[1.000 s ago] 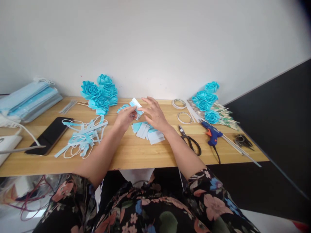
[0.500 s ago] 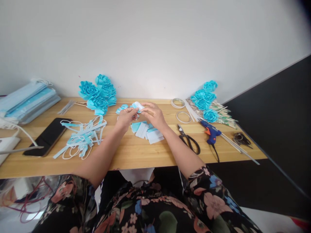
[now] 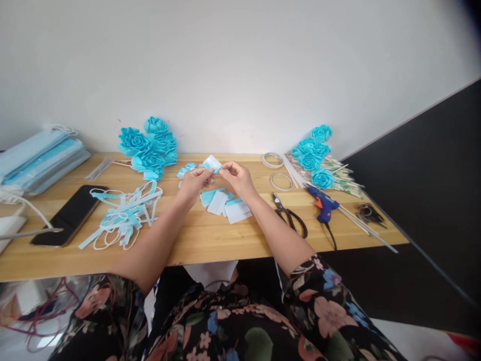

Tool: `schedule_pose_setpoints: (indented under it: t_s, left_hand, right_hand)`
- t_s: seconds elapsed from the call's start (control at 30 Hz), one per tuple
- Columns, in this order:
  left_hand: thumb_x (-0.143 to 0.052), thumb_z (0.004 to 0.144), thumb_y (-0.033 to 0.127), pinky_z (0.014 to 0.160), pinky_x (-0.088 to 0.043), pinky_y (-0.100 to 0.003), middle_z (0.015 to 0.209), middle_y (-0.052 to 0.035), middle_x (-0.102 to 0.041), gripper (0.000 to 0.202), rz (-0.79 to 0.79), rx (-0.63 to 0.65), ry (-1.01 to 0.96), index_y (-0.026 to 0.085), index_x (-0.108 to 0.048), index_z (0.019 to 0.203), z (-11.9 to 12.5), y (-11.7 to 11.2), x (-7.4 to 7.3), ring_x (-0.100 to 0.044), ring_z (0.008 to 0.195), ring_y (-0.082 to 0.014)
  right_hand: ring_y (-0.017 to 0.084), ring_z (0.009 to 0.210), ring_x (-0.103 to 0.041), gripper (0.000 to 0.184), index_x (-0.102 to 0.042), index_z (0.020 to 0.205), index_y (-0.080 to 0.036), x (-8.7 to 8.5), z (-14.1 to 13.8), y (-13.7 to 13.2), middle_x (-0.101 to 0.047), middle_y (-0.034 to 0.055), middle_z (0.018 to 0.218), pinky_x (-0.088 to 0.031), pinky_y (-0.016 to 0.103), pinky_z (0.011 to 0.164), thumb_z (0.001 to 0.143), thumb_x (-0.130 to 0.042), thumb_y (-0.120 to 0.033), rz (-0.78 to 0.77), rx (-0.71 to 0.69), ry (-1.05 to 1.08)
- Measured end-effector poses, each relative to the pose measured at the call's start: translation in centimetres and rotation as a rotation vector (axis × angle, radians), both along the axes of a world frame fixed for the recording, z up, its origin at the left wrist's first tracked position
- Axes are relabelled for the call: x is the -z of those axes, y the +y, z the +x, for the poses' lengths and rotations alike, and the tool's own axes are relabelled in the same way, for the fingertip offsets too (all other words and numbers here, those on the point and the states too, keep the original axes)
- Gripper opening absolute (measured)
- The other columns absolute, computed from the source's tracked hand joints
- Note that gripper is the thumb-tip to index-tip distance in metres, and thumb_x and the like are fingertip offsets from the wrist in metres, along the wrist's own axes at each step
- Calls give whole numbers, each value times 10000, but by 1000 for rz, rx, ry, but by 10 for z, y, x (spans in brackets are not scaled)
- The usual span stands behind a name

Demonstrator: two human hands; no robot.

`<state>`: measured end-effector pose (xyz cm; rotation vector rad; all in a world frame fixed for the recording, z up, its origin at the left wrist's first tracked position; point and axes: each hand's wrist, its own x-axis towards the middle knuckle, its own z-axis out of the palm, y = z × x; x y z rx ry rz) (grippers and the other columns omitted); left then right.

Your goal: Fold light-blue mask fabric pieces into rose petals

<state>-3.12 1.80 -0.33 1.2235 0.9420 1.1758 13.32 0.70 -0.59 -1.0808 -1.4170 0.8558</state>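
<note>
A small blue-and-white piece of mask fabric (image 3: 212, 162) is pinched by both hands above the middle of the table. My left hand (image 3: 196, 183) grips its left lower corner between thumb and fingers. On the other side, my right hand (image 3: 238, 178) holds the right edge with thumb and forefinger. Just below the hands lie several cut mask pieces (image 3: 217, 203), some blue side up, some white. Behind my left hand rests a small group of curled blue pieces (image 3: 185, 170), partly hidden by it.
Blue fabric roses (image 3: 150, 148) stand at the back left, near cut mask straps (image 3: 126, 213), a phone (image 3: 71, 215) and stacked masks (image 3: 41, 158). To the right are scissors (image 3: 291, 215), tape rolls (image 3: 281, 181), a blue glue gun (image 3: 322, 203), more roses (image 3: 312, 153) and sticks (image 3: 347, 180).
The fabric piece has been turned and spread flatter, with more of its white face showing. My right fingers have closed in on its edge. The view has shifted slightly.
</note>
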Motion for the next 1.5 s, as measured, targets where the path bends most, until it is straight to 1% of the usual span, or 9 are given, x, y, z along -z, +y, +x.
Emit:
schedule_pose_setpoints:
  t_s: [0.13, 0.3, 0.4, 0.53, 0.77, 0.93, 1.1, 1.27, 1.5]
  left_hand:
    - [-792, 661, 510, 563, -402, -237, 586, -19, -594, 398, 1, 5, 16, 149, -641, 588, 0, 1, 1, -506, 549, -103]
    - [-764, 691, 525, 552, -402, -237, 576, -13, -581, 394, 14, -3, 81, 153, -655, 620, 2, -1, -1, -511, 540, -108]
    - [-787, 669, 485, 541, -395, -230, 567, -10, -585, 366, 32, -17, 139, 153, -646, 606, 2, -2, -3, -501, 528, -102]
    - [-785, 665, 456, 533, -386, -225, 551, -4, -581, 352, 20, -39, 108, 162, -612, 579, 1, -2, -4, -497, 521, -99]
    - [-776, 683, 414, 543, -399, -228, 573, -3, -607, 296, 29, -31, 70, 156, -631, 669, 0, -2, -7, -531, 523, -104]
    - [-781, 688, 341, 535, -387, -224, 535, 9, -592, 241, 40, -53, 100, 158, -629, 654, 2, -4, -11, -510, 501, -98]
    - [-780, 696, 442, 575, -427, -235, 592, -8, -620, 310, 23, -35, 42, 159, -654, 690, 2, -3, -6, -529, 544, -106]
    - [-787, 657, 536, 594, -446, -244, 638, -39, -650, 395, 5, -11, 38, 153, -693, 686, 0, 0, -1, -543, 587, -122]
    - [-773, 689, 458, 565, -417, -231, 559, -13, -611, 334, 86, 10, 184, 165, -641, 596, 0, -4, -8, -521, 549, -121]
  right_hand:
    - [124, 743, -579, 260, -615, 886, -195, 1, -1, 2, -653, -18, 803, -467, 263, 754, 746, -683, -404, 1, -10, 63]
    - [128, 731, -593, 446, -615, 1157, -200, 2, -1, 4, -650, -32, 786, -481, 281, 768, 753, -678, -378, -5, -21, 86]
    - [140, 761, -614, 481, -631, 1200, -205, 4, 0, 4, -673, -17, 824, -496, 294, 784, 760, -679, -394, -11, -4, 70]
    - [174, 879, -670, 522, -626, 1236, -209, 7, 0, 6, -724, 19, 936, -517, 322, 878, 759, -688, -410, -20, -76, 92]
    - [187, 897, -684, 498, -628, 1176, -205, 6, -3, 5, -742, 20, 954, -532, 335, 884, 734, -714, -419, -78, -213, 167]
    - [180, 871, -658, 389, -662, 1041, -205, 1, -2, 3, -729, 22, 934, -537, 325, 840, 730, -712, -433, -74, -180, 156]
    - [152, 764, -616, 284, -658, 894, -195, 2, -3, 3, -680, -7, 784, -529, 302, 771, 726, -712, -418, -57, -150, 140]
    - [147, 784, -614, 270, -662, 897, -194, 4, -3, 3, -674, -6, 807, -516, 296, 793, 740, -711, -407, -41, -154, 163]
    - [157, 857, -624, 420, -692, 1017, -200, -3, -1, 0, -712, 13, 934, -512, 302, 842, 691, -754, -457, -99, -94, 173]
